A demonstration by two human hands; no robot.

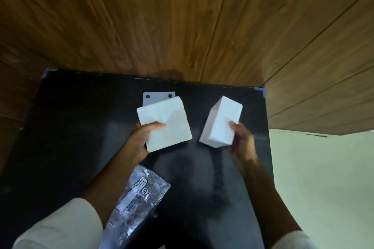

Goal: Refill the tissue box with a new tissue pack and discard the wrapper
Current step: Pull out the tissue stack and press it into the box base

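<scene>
Flanking black table (81, 127): wood-panel wall (162, 16), pale floor (323, 168), blue tape (261, 91).

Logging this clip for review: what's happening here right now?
A person stands over a black table. The left hand holds a bare white tissue stack; the right hand holds the white tissue box, tilted. The empty clear wrapper lies on the table near the left forearm, not yet discarded. A white plate with two holes lies behind the stack.
</scene>
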